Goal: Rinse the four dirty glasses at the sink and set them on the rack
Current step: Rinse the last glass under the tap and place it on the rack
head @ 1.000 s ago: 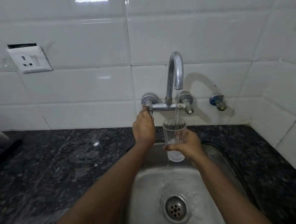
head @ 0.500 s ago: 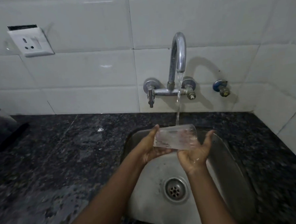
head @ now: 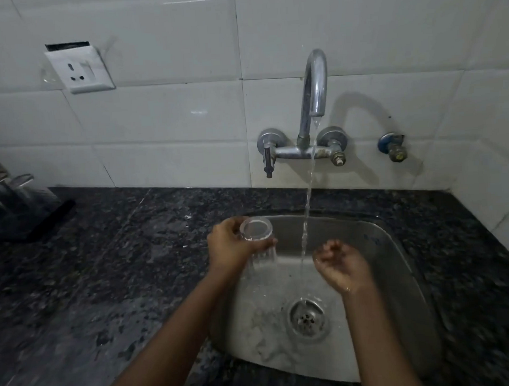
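My left hand (head: 231,248) grips a clear ribbed glass (head: 257,237) upside down over the left side of the steel sink (head: 397,244), base up, mouth toward the basin. Water drips from it. My right hand (head: 341,262) hangs wet and empty to the right of the water stream, fingers loosely curled. The chrome tap (head: 315,101) on the wall runs; its stream (head: 306,213) falls between my hands onto the drain (head: 307,318).
Dark speckled granite counter (head: 104,274) surrounds the sink and is wet at the left. A dark rack or tray with clear glassware (head: 14,199) sits at the far left edge. A wall socket (head: 80,69) and a blue valve (head: 392,148) are on the white tiles.
The glass was held sideways in both hands under the stream. Now the right hand has let go and the left hand holds it upside down, left of the stream.
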Demonstrator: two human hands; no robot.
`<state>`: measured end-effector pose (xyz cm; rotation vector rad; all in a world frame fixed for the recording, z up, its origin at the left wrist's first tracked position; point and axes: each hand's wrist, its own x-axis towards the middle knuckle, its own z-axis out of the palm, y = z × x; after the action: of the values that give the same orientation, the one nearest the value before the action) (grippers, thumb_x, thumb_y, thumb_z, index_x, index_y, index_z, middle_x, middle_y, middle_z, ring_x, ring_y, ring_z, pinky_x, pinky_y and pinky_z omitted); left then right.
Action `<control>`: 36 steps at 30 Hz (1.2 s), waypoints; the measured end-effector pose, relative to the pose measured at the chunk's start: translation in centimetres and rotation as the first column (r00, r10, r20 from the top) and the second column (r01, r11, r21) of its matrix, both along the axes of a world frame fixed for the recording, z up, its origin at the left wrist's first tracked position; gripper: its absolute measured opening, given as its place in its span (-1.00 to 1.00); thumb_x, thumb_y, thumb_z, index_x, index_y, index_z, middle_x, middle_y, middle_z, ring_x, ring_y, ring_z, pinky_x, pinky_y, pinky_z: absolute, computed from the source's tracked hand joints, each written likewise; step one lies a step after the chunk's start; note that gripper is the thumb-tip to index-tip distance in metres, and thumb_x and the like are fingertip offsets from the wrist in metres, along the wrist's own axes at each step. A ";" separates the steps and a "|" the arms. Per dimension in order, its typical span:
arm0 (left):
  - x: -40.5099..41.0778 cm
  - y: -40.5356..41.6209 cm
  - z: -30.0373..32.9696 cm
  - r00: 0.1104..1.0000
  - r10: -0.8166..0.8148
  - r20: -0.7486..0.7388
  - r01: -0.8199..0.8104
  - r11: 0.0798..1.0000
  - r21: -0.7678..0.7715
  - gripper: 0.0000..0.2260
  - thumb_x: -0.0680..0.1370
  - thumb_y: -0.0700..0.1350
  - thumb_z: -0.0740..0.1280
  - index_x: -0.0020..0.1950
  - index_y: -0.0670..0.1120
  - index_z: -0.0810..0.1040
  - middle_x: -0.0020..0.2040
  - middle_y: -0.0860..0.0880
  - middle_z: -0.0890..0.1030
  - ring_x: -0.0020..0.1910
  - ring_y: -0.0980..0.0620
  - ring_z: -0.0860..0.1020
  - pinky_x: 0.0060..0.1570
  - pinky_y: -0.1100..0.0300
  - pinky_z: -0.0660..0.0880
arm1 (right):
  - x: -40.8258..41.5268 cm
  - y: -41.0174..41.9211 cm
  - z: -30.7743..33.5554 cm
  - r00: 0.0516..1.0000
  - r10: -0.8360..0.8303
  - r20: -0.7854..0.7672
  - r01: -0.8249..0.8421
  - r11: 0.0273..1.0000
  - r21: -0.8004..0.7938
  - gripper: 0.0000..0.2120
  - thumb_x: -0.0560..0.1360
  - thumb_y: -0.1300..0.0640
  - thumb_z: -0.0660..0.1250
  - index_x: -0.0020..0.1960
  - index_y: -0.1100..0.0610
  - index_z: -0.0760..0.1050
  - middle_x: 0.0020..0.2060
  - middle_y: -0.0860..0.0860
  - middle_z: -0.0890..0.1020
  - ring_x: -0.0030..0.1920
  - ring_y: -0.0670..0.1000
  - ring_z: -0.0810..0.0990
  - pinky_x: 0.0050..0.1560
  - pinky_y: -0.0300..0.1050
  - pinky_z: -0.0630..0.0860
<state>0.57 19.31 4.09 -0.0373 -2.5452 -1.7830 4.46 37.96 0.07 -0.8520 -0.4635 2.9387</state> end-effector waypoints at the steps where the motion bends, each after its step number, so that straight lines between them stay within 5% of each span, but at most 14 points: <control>1: 0.2 0.0 -0.6 1.000 -0.011 -0.015 0.009 0.997 -0.080 -0.43 0.10 -0.08 0.65 0.06 -0.13 0.61 -0.07 -0.04 0.68 -0.11 0.05 0.65 -0.04 0.10 0.62 | -0.2 0.2 1.6 0.997 0.078 -0.023 -0.075 0.992 0.104 -0.80 0.46 0.33 0.09 -0.31 0.18 0.33 -0.61 0.05 0.50 -0.50 -0.07 0.45 -0.58 -0.39 0.40; 3: 0.9 0.3 -1.5 0.998 -0.052 -0.044 0.045 0.987 -0.157 -0.38 0.09 -0.06 0.65 0.11 -0.15 0.61 -0.03 -0.05 0.68 -0.09 0.05 0.64 -0.02 0.08 0.61 | -0.6 -0.2 5.0 0.952 0.306 -0.021 -0.274 0.878 0.392 -0.70 0.60 0.22 0.09 -0.26 0.26 0.44 -0.50 0.13 0.60 -0.47 0.00 0.60 -0.47 -0.28 0.56; 6: 1.8 1.3 -2.0 0.990 -0.125 -0.060 0.112 0.977 -0.182 -0.33 0.10 -0.04 0.65 0.16 -0.16 0.58 0.05 -0.07 0.67 -0.04 0.06 0.63 0.01 0.11 0.60 | -0.6 -1.5 8.6 0.792 0.576 0.203 -0.482 0.385 0.787 -0.64 0.62 0.13 0.10 -0.15 0.35 0.53 -0.25 0.24 0.65 -0.23 0.13 0.66 -0.11 -0.04 0.63; 8: 2.5 2.0 -1.8 0.985 -0.155 -0.070 0.139 0.971 -0.194 -0.33 0.11 -0.07 0.65 0.18 -0.17 0.58 0.06 -0.07 0.67 -0.04 0.09 0.62 -0.04 0.27 0.58 | -0.3 -1.9 9.8 0.766 0.536 0.354 -0.455 0.065 0.888 -0.67 0.61 0.13 0.13 -0.10 0.34 0.55 -0.17 0.26 0.64 -0.17 0.13 0.62 -0.01 0.03 0.60; 10: 3.2 2.4 -1.3 0.982 -0.173 -0.078 0.157 0.971 -0.179 -0.32 0.12 -0.08 0.65 0.19 -0.18 0.58 0.07 -0.08 0.67 -0.04 0.11 0.62 -0.06 0.32 0.57 | 0.1 -1.5 9.7 0.807 0.394 0.440 -0.352 -0.276 0.894 -0.78 0.58 0.15 0.19 -0.02 0.28 0.54 -0.08 0.23 0.63 -0.13 0.12 0.60 0.02 0.08 0.56; 12: 3.7 2.5 -0.8 0.979 -0.178 -0.098 0.160 0.972 -0.170 -0.34 0.12 -0.07 0.65 0.18 -0.18 0.59 0.05 -0.04 0.66 -0.05 0.14 0.62 -0.07 0.36 0.56 | 0.9 -0.6 9.1 0.823 0.231 0.520 -0.287 -0.620 0.730 -0.82 0.53 0.16 0.27 0.12 0.17 0.49 0.03 0.15 0.61 -0.05 0.11 0.58 -0.04 0.01 0.54; 14: 4.1 2.3 -0.2 0.972 -0.197 -0.127 0.174 0.970 -0.171 -0.43 0.13 -0.08 0.64 0.10 -0.16 0.63 -0.06 0.06 0.65 -0.17 0.27 0.59 -0.15 0.47 0.52 | 1.8 0.1 7.5 0.750 0.159 0.642 -0.320 -0.763 0.562 -0.48 0.41 0.17 0.43 0.33 0.09 0.36 0.23 0.12 0.52 0.11 0.11 0.54 -0.07 -0.08 0.50; 17: 4.2 1.7 0.5 0.956 -0.261 -0.138 0.250 0.964 -0.090 -0.51 0.14 -0.10 0.64 0.03 -0.10 0.65 -0.07 0.07 0.67 -0.18 0.30 0.61 -0.11 0.41 0.54 | 2.9 -0.5 4.8 0.676 0.377 0.633 -0.283 -0.660 0.696 -0.08 0.18 0.04 0.61 0.43 0.00 0.24 0.34 0.01 0.45 0.28 0.05 0.47 0.13 -0.08 0.51; 20: 4.2 0.5 1.4 0.936 -0.334 -0.114 0.340 0.940 0.035 -0.50 0.18 -0.16 0.63 0.09 -0.08 0.63 -0.02 0.01 0.70 -0.02 0.15 0.65 0.02 0.26 0.57 | 3.1 -2.1 3.2 0.824 0.454 0.339 -0.178 -0.362 0.915 -0.21 0.02 -0.07 0.63 0.21 -0.10 0.46 0.04 -0.13 0.65 0.05 -0.11 0.61 0.05 0.00 0.59; 25: 3.0 -3.6 1.8 0.925 -0.371 -0.084 0.379 0.913 0.149 -0.41 0.25 -0.05 0.56 0.25 -0.02 0.52 0.15 0.07 0.62 0.15 0.19 0.57 0.13 0.29 0.51 | 1.7 -5.3 4.0 0.928 0.317 0.197 -0.069 -0.372 0.926 -0.34 0.01 0.05 0.66 0.08 0.00 0.55 -0.12 -0.12 0.66 -0.07 -0.09 0.64 -0.06 -0.11 0.60; 27: 2.2 -6.6 0.9 0.957 -0.282 -0.065 0.289 0.941 0.177 -0.58 0.42 -0.07 0.43 0.26 -0.08 0.50 0.15 0.02 0.62 0.11 0.16 0.59 0.07 0.31 0.53 | 0.8 -7.2 4.4 0.955 0.264 0.136 -0.054 -0.295 0.954 -0.34 0.01 0.12 0.67 0.08 0.04 0.56 -0.14 -0.09 0.65 -0.08 -0.08 0.62 -0.07 -0.20 0.55; 31: 0.3 -15.7 -2.5 0.993 -0.112 -0.034 0.110 0.991 -0.070 -0.84 0.55 -0.11 0.31 0.08 -0.11 0.61 0.00 -0.01 0.66 -0.06 0.12 0.62 -0.17 0.33 0.53 | -1.8 -13.5 5.4 0.958 0.281 -0.060 0.053 0.035 0.998 -0.45 0.04 0.23 0.67 -0.01 0.18 0.59 -0.16 0.06 0.70 -0.14 0.03 0.68 -0.12 -0.07 0.63; 36: -1.6 -29.0 -4.3 0.993 0.084 -0.078 -0.103 0.954 -0.282 -0.83 0.50 -0.12 0.38 0.03 -0.16 0.62 0.04 -0.10 0.61 0.06 -0.03 0.56 0.04 0.20 0.44 | -5.7 -26.0 7.1 0.925 0.331 -0.186 0.013 0.463 0.886 -0.51 0.05 0.22 0.59 -0.03 0.17 0.60 -0.10 0.17 0.69 -0.15 0.12 0.67 -0.21 -0.10 0.64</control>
<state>-1.04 -9.69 -0.18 0.0173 -2.6851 -1.3469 -1.21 12.00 7.17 -0.1320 -1.8715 2.2783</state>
